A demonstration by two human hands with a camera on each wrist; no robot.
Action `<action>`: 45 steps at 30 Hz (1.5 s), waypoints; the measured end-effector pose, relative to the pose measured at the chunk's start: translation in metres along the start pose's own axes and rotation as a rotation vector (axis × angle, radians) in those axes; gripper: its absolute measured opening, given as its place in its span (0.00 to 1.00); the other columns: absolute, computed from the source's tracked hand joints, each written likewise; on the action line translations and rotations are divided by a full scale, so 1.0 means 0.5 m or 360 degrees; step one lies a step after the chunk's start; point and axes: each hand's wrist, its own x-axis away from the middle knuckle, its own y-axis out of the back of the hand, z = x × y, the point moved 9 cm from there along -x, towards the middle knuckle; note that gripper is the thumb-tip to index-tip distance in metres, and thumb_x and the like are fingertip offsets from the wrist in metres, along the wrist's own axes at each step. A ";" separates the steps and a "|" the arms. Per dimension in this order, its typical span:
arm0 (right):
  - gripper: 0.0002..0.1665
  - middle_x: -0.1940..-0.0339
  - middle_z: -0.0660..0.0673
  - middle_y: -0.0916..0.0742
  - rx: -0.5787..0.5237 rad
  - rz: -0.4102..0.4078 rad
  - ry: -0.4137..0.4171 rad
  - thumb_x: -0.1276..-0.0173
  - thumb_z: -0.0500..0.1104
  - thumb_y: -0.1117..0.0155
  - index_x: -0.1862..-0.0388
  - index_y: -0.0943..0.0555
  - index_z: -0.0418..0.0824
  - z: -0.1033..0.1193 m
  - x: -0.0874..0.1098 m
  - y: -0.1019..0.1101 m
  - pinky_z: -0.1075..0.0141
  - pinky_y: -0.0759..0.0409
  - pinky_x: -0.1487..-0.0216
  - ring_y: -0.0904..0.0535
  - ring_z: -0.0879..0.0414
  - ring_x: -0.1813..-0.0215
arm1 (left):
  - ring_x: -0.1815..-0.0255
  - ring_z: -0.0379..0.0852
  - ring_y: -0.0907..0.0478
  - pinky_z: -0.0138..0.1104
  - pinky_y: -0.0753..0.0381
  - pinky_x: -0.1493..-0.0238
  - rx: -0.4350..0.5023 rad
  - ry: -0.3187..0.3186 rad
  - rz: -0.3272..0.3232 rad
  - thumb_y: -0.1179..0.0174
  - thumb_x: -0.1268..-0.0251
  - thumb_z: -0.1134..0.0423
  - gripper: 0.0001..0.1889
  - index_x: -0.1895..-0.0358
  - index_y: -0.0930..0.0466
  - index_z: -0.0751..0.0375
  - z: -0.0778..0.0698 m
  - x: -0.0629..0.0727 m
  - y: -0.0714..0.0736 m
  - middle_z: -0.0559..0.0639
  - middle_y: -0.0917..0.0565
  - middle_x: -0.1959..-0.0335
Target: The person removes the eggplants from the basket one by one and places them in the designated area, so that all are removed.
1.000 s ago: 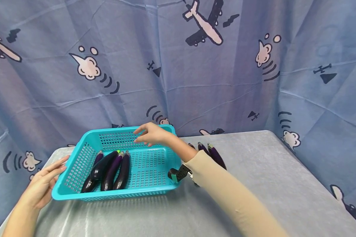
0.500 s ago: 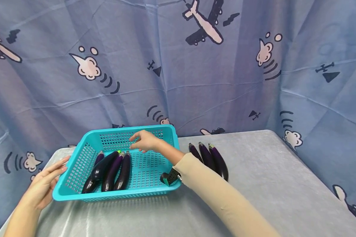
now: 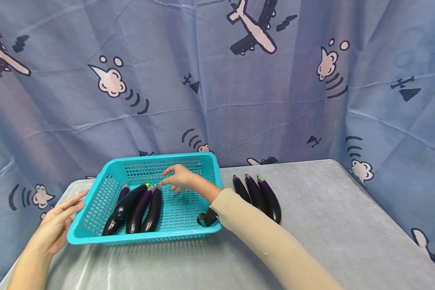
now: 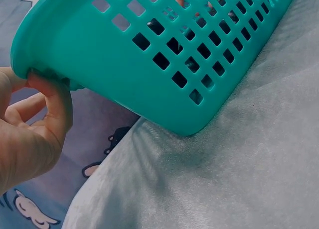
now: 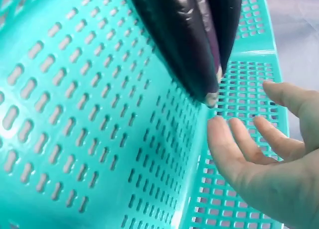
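A turquoise plastic basket (image 3: pixel 181 233) with a slotted base stands on the table. Several dark purple eggplants (image 3: pixel 139 211) lie in its left part, one partly on top of others. At the basket's left end, my left hand (image 3: pixel 56 225) holds the rim; the left wrist view shows its fingers (image 4: pixel 57 97) bent under the lip. My right hand (image 3: pixel 183 178) hovers inside the basket, fingers apart and nothing between them. In the right wrist view its fingertips (image 5: pixel 218 124) are close to the stem end of an eggplant (image 5: pixel 189 55). Whether they touch cannot be told.
Three more eggplants (image 3: pixel 256 195) lie side by side on the grey table (image 3: pixel 322 225), right of the basket and partly behind the right sleeve (image 3: pixel 261 233). A blue patterned curtain (image 3: pixel 217 80) hangs behind and beside the table.
My right hand has come down and slightly left into the basket, then shifted a little lower. The eggplants on the table show more as the sleeve moved. My left hand stays on the rim.
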 end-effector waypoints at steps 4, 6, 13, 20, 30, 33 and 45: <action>0.31 0.30 0.31 0.22 -0.0031 0.0031 -0.0041 0.24 0.37 0.31 0.25 0.27 0.33 -0.008 -0.002 -0.016 0.43 0.17 0.36 0.19 0.31 0.35 | 0.49 0.37 0.14 0.35 0.11 0.55 0.0019 0.0002 -0.0001 0.57 0.12 0.68 0.25 0.36 0.16 0.32 -0.001 0.002 0.001 0.44 0.55 0.16; 0.33 0.29 0.31 0.22 -0.0044 0.0057 -0.0074 0.24 0.38 0.30 0.24 0.28 0.34 -0.013 -0.002 -0.026 0.44 0.16 0.37 0.18 0.32 0.35 | 0.50 0.37 0.14 0.34 0.11 0.55 0.0035 0.0004 0.0003 0.57 0.12 0.68 0.25 0.37 0.16 0.32 -0.001 0.004 0.001 0.42 0.59 0.15; 0.37 0.24 0.31 0.28 -0.0033 0.0159 -0.0149 0.26 0.41 0.27 0.22 0.31 0.37 -0.032 0.004 -0.055 0.49 0.13 0.42 0.15 0.34 0.39 | 0.51 0.39 0.13 0.35 0.10 0.56 0.0046 -0.0038 0.0030 0.57 0.13 0.70 0.25 0.37 0.15 0.35 -0.009 0.003 -0.006 0.34 0.35 0.26; 0.42 0.29 0.32 0.23 0.0074 0.0247 -0.0139 0.28 0.43 0.25 0.21 0.34 0.39 -0.040 0.003 -0.066 0.51 0.11 0.47 0.13 0.40 0.46 | 0.51 0.41 0.12 0.37 0.10 0.57 0.0046 -0.0061 0.0050 0.57 0.13 0.71 0.25 0.38 0.14 0.37 -0.015 -0.003 -0.016 0.25 0.21 0.42; 0.49 0.29 0.37 0.24 0.0180 0.0224 -0.0151 0.31 0.46 0.22 0.18 0.37 0.41 -0.039 0.000 -0.082 0.55 0.10 0.54 0.16 0.47 0.63 | 0.52 0.43 0.12 0.38 0.09 0.58 0.0105 -0.0079 0.0111 0.59 0.13 0.72 0.27 0.37 0.14 0.39 -0.019 0.001 -0.023 0.32 0.17 0.42; 0.52 0.39 0.39 0.21 0.0170 0.0204 -0.0166 0.32 0.46 0.21 0.17 0.39 0.41 -0.040 -0.001 -0.088 0.55 0.10 0.57 0.20 0.49 0.68 | 0.52 0.42 0.12 0.37 0.10 0.57 0.0105 -0.0078 0.0107 0.59 0.13 0.72 0.27 0.37 0.14 0.38 -0.018 0.002 -0.022 0.32 0.17 0.42; 0.53 0.38 0.35 0.23 0.0216 0.0224 -0.0200 0.30 0.49 0.23 0.16 0.45 0.44 -0.041 0.003 -0.099 0.54 0.10 0.60 0.22 0.50 0.72 | 0.50 0.36 0.14 0.33 0.11 0.55 0.0035 -0.0019 -0.0038 0.55 0.13 0.69 0.24 0.37 0.15 0.34 -0.006 0.001 -0.008 0.40 0.41 0.22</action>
